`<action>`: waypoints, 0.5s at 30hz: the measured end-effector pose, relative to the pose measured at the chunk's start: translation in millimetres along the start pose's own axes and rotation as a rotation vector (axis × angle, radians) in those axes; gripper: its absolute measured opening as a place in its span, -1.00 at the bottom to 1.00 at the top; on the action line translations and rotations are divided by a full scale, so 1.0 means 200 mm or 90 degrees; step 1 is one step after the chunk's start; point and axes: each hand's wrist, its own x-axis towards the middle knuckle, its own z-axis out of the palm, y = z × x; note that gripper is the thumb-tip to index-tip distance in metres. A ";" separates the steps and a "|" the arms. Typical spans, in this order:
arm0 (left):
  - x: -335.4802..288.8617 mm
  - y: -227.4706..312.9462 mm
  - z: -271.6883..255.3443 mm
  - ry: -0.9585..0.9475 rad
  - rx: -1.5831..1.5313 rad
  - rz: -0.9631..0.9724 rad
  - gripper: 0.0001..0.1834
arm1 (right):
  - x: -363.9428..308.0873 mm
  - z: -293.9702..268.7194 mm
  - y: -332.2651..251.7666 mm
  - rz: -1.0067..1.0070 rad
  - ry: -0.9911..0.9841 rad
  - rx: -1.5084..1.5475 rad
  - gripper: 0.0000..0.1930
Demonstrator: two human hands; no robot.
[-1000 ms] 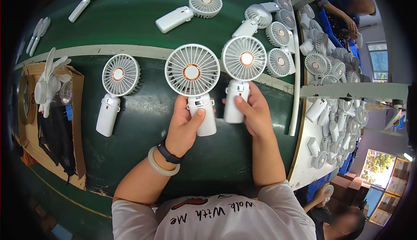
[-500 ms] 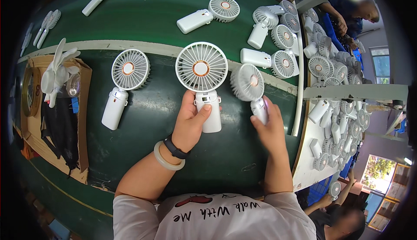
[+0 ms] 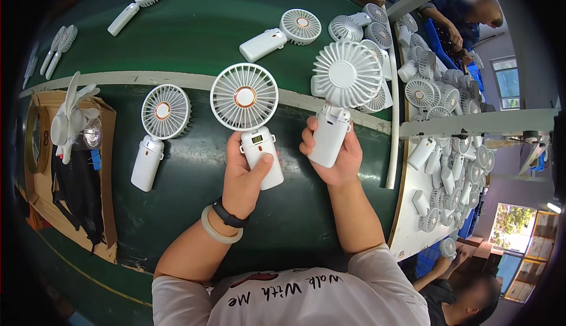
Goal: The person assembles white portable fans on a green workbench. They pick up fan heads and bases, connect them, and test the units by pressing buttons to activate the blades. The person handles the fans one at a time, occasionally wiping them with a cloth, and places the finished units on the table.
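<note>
In my left hand (image 3: 243,175) is a white handheld fan (image 3: 244,96), its front grille with the copper-ringed centre facing up. My thumb lies on the handle, below a small display. My right hand (image 3: 337,161) is closed round the handle of a second handheld fan (image 3: 345,75), whose ribbed back side faces up. Left of these, a third handheld fan (image 3: 165,111) lies on the dark green table (image 3: 188,231), touched by neither hand.
A cardboard box (image 3: 110,167) at the left holds a tape roll, dark cloth and white fan blades. More fans lie on the green belt (image 3: 206,25). On the right, a white table (image 3: 407,226) bears several fans beside a metal frame (image 3: 471,124). Two other people work there.
My right hand has turned its fan over, so its back now shows, and raised it slightly. The left fan has shifted a little left, and its display now appears lit.
</note>
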 end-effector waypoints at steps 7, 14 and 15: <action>-0.01 0.02 0.01 -0.023 0.019 -0.051 -0.41 | 0.00 -0.02 0.02 -0.081 0.143 -0.338 -0.56; -0.01 0.00 -0.04 -0.095 0.104 -0.156 -0.59 | 0.00 -0.05 -0.01 -0.091 0.153 -0.392 -0.60; -0.01 -0.01 -0.04 -0.087 0.110 -0.144 -0.58 | 0.00 -0.05 -0.01 -0.084 0.152 -0.381 -0.60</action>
